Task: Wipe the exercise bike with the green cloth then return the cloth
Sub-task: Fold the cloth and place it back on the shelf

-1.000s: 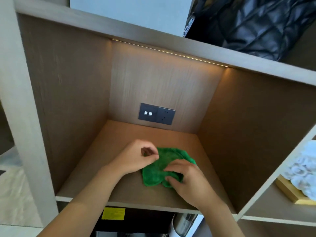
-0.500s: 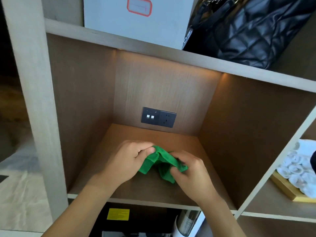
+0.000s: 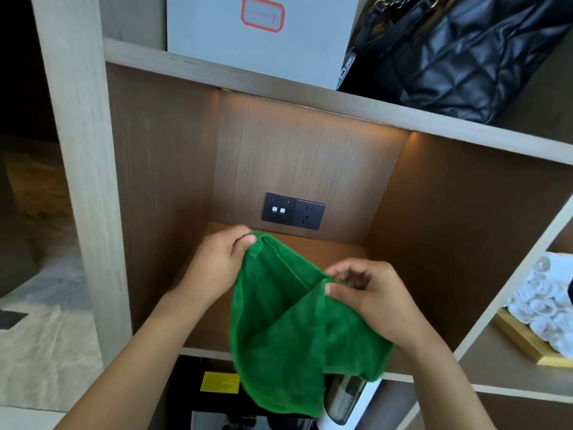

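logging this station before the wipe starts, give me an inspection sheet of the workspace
surface: wooden shelf cubby, floor bare where visible, lit from above
job's things: green cloth lifted off the shelf, hanging opened between both hands; exercise bike not in view
clutter: white box and black quilted bag on the shelf above; rolled white towels in a tray in the cubby to the right
grippers: left hand pinches one top corner of the cloth, right hand pinches another
cables: nothing seen; socket panel on the back wall, nothing plugged in
surroundings: pale rug on the left
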Available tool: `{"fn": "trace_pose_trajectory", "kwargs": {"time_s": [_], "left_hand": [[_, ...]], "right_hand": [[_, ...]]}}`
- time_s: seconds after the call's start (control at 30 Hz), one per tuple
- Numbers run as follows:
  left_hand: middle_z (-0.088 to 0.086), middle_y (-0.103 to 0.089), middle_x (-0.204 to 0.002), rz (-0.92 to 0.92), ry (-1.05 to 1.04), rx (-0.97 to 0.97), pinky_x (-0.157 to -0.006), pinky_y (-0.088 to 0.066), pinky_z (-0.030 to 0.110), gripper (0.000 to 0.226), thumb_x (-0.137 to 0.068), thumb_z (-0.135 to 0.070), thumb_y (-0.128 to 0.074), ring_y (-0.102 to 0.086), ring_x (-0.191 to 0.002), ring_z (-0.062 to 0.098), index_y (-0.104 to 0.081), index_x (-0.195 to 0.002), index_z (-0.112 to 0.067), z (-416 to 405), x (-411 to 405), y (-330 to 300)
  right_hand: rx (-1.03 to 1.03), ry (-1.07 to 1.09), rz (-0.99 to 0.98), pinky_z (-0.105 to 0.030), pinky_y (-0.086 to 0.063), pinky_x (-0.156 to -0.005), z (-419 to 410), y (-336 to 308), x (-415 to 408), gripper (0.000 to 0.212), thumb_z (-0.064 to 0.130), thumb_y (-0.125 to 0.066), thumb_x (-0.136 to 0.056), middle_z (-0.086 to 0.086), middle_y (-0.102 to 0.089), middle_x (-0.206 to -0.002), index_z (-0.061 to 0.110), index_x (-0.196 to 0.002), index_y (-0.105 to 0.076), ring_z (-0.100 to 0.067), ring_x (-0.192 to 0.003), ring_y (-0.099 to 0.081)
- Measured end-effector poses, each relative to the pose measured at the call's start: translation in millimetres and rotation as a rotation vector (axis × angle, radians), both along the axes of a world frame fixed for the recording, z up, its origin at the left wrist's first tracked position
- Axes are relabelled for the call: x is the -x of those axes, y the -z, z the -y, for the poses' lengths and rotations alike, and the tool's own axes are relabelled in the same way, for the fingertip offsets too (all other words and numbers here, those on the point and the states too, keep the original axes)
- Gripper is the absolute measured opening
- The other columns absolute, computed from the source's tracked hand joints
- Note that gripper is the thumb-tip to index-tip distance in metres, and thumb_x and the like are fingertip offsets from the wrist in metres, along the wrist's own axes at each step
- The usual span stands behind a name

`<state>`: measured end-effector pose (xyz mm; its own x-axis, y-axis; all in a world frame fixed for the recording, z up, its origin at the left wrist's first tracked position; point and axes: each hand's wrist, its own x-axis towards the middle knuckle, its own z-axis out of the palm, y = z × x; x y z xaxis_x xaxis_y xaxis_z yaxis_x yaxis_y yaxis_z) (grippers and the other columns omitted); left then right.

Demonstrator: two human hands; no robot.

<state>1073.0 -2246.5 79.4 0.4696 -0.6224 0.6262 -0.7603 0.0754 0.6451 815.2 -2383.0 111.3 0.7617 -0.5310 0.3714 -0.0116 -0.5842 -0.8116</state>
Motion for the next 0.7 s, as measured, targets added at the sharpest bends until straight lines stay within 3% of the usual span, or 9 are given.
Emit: {"fn": "trace_pose_trajectory", "kwargs": {"time_s": [0.1, 0.17, 0.23, 0.37, 0.43, 0.53, 0.6, 0.7], "left_hand": [[-0.001, -0.063, -0.073, -0.01, 0.006, -0.103, -0.074, -0.053, 0.048, 0.022, -0.105, -0.019, -0.062, -0.061, -0.074, 0.025, -0.065, -0.084, -0.016, 18.1, -1.5, 16.3], [-0.005, -0.056, -0.067, -0.03, -0.016, -0.154, -0.073, -0.051, 0.047, 0.029, -0.105, -0.02, -0.062, -0.058, -0.071, 0.023, -0.058, -0.077, -0.025, 24.6, -3.1, 25.2], [-0.004, -0.053, -0.066, -0.063, -0.037, -0.195, -0.073, -0.05, 0.047, 0.03, -0.106, -0.021, -0.061, -0.057, -0.071, 0.025, -0.055, -0.076, -0.025, 26.6, -5.8, 31.8], [-0.001, -0.057, -0.068, -0.078, -0.06, -0.177, -0.07, -0.047, 0.046, 0.028, -0.107, -0.022, -0.058, -0.058, -0.071, 0.028, -0.059, -0.08, -0.014, 26.9, -4.0, 34.5], [0.003, -0.061, -0.073, -0.08, -0.063, -0.15, -0.071, -0.047, 0.046, 0.026, -0.107, -0.023, -0.057, -0.06, -0.074, 0.031, -0.061, -0.083, -0.011, 28.2, 1.0, 28.6], [0.002, -0.058, -0.07, -0.068, -0.055, -0.13, -0.07, -0.045, 0.045, 0.028, -0.108, -0.021, -0.056, -0.058, -0.074, 0.033, -0.057, -0.082, -0.01, 33.5, 10.5, 19.6], [0.004, -0.057, -0.07, -0.048, -0.018, -0.134, -0.07, -0.045, 0.046, 0.027, -0.108, -0.02, -0.055, -0.057, -0.073, 0.032, -0.058, -0.084, -0.008, 35.2, 16.1, 15.0], [0.008, -0.063, -0.075, -0.015, -0.02, -0.107, -0.072, -0.049, 0.048, 0.024, -0.108, -0.02, -0.055, -0.06, -0.074, 0.031, -0.062, -0.089, -0.006, 29.0, 11.2, 9.5]], "right_hand": [[-0.147, -0.053, -0.214, -0.045, -0.06, -0.077, 2.7, 7.3, -8.8, 0.025, 0.038, -0.087, -0.081, -0.015, -0.08, -0.092, 0.014, -0.09, -0.082, -0.028, -0.082, -0.076], [-0.284, -0.049, -0.319, -0.044, -0.059, -0.083, 6.0, 16.8, -12.4, 0.045, 0.054, -0.083, -0.086, -0.017, -0.08, -0.095, 0.009, -0.091, -0.081, -0.031, -0.088, -0.078], [-0.32, 0.03, -0.394, -0.039, -0.058, -0.077, 12.4, 25.0, -15.0, 0.061, 0.066, -0.078, -0.085, -0.012, -0.079, -0.086, 0.006, -0.08, -0.076, -0.029, -0.08, -0.076], [-0.132, 0.163, -0.53, -0.024, -0.042, -0.055, 18.5, 32.5, -22.3, 0.043, 0.055, -0.09, -0.076, 0.004, -0.063, -0.057, 0.02, -0.061, -0.07, -0.009, -0.051, -0.058], [-0.064, 0.157, -0.556, -0.026, -0.047, -0.054, 12.0, 28.9, -27.4, 0.045, 0.068, -0.089, -0.064, 0.009, -0.07, -0.062, 0.026, -0.072, -0.078, -0.004, -0.056, -0.065], [0.038, 0.186, -0.576, -0.034, -0.059, -0.067, -6.5, 27.7, -44.2, 0.062, 0.084, -0.079, -0.057, 0.01, -0.077, -0.078, 0.032, -0.09, -0.079, -0.006, -0.074, -0.073], [0.192, 0.253, -0.64, -0.034, -0.054, -0.065, -15.3, 33.0, -58.9, 0.056, 0.078, -0.076, -0.065, 0.007, -0.074, -0.08, 0.028, -0.091, -0.073, -0.014, -0.08, -0.072], [0.292, 0.338, -0.686, -0.035, -0.053, -0.071, -14.1, 34.2, -65.4, 0.021, 0.04, -0.071, -0.077, 0.002, -0.068, -0.086, 0.023, -0.09, -0.066, -0.027, -0.091, -0.07]]}}
